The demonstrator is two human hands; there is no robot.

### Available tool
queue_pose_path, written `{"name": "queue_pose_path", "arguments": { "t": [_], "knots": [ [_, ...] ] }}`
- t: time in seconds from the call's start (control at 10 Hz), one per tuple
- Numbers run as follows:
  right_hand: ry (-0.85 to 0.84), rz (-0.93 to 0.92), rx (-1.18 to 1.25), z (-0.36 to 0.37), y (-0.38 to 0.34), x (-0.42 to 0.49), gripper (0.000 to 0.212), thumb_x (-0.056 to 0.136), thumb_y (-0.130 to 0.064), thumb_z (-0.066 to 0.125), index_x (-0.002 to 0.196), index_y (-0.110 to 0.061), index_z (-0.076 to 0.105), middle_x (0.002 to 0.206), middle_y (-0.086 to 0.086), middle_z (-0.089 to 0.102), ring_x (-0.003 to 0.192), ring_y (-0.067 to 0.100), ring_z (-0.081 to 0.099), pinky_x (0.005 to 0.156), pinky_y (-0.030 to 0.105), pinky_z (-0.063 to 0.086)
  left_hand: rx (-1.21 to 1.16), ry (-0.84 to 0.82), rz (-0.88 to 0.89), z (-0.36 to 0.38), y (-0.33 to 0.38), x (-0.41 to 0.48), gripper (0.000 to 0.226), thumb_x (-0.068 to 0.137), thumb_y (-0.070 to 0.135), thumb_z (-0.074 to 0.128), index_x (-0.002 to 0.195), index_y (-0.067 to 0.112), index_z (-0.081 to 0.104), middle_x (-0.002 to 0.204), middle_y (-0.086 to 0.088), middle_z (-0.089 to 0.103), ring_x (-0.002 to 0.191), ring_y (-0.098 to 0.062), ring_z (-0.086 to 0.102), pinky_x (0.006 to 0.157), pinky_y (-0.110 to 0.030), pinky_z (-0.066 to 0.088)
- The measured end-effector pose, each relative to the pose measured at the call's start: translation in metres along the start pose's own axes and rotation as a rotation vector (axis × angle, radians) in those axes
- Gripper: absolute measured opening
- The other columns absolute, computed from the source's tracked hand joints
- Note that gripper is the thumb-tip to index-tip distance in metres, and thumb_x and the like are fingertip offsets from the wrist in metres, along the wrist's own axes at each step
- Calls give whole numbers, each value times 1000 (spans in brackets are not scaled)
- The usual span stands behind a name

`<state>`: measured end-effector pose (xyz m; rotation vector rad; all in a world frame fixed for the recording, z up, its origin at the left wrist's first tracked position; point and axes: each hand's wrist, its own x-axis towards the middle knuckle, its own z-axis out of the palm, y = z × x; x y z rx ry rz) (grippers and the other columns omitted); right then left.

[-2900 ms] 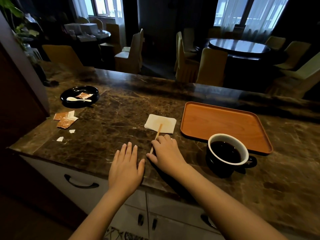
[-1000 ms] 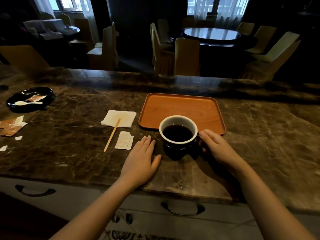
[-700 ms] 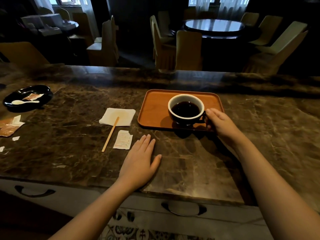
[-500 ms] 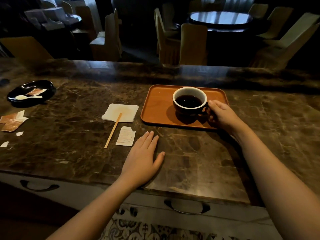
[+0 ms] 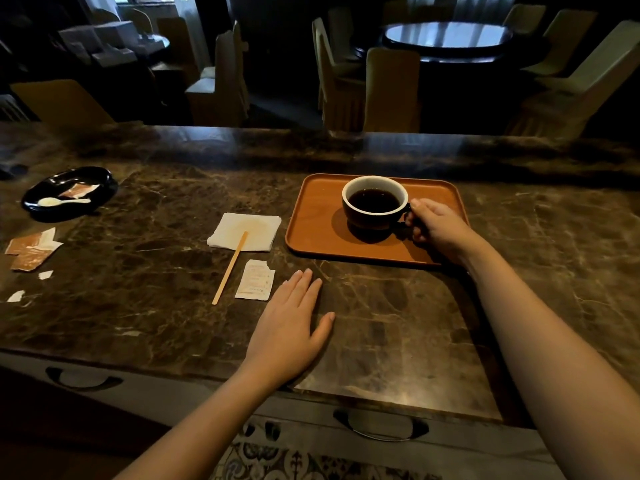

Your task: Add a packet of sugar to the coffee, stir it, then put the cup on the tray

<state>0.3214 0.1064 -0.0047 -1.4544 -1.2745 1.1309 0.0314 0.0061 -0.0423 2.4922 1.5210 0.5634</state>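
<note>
A dark cup with a white inside, full of black coffee, stands on the orange tray on the marble counter. My right hand is closed around the cup's handle on its right side. My left hand lies flat on the counter in front of the tray, fingers apart, holding nothing. A torn white sugar packet lies just left of its fingertips. A wooden stir stick rests with its far end on a stained white napkin.
A black dish with a white spoon and a packet sits at far left. Torn brown packets and paper scraps lie near it. Drawers with handles run under the counter's front edge. Chairs and tables stand beyond.
My right hand let go of the stir stick, took the cup by its handle and carried it from the counter onto the tray. The torn sugar packet now lies beside the stick.
</note>
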Motion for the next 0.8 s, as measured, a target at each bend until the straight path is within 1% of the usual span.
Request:
{"name": "queue_pose_path", "arguments": {
  "t": [0.2, 0.3, 0.4, 0.6, 0.7, 0.8],
  "knots": [
    [12, -13, -13, -1, -2, 4, 30, 95, -37, 39, 80, -22, 60, 73, -3, 63, 52, 3, 51, 48, 18, 43, 0, 2, -4, 0, 0, 0, 62, 87, 55, 27, 140, 23, 25, 153, 2, 21, 140, -7, 10, 111, -25, 3],
    [10, -8, -15, -2, -3, 6, 29, 95, -37, 39, 81, -21, 59, 75, -2, 61, 54, 4, 49, 49, 18, 43, 1, 1, -1, 1, -1, 0, 63, 86, 56, 25, 140, 23, 25, 153, 2, 21, 140, -7, 10, 112, -25, 4],
    [21, 8, -30, -3, -2, 6, 31, 94, -40, 40, 81, -21, 61, 73, -3, 60, 54, 6, 49, 50, 19, 44, -2, 0, -2, 2, -1, 0, 63, 86, 56, 26, 140, 23, 25, 153, 2, 22, 140, -7, 10, 112, -26, 5],
    [76, 50, -63, -1, -4, 5, 34, 93, -45, 41, 89, -17, 60, 60, -1, 53, 52, 10, 49, 52, 23, 43, -14, -17, -12, 2, -1, 1, 62, 87, 55, 28, 141, 24, 24, 153, 3, 21, 140, -7, 9, 112, -26, 4],
    [184, 104, -29, 0, -7, 1, 35, 93, -46, 41, 95, -16, 58, 70, 2, 58, 55, 11, 54, 51, 24, 44, -29, 2, -15, 4, -3, 2, 61, 87, 55, 30, 140, 24, 25, 153, 3, 21, 139, -6, 9, 111, -25, 4],
    [377, 141, -67, 1, -8, -13, 37, 94, -44, 40, 103, -12, 56, 87, 6, 62, 63, 13, 56, 51, 24, 43, -45, -27, -29, 2, -3, 1, 61, 87, 55, 32, 140, 26, 25, 153, 5, 21, 135, -1, 6, 109, -24, 4]
  ]
}}
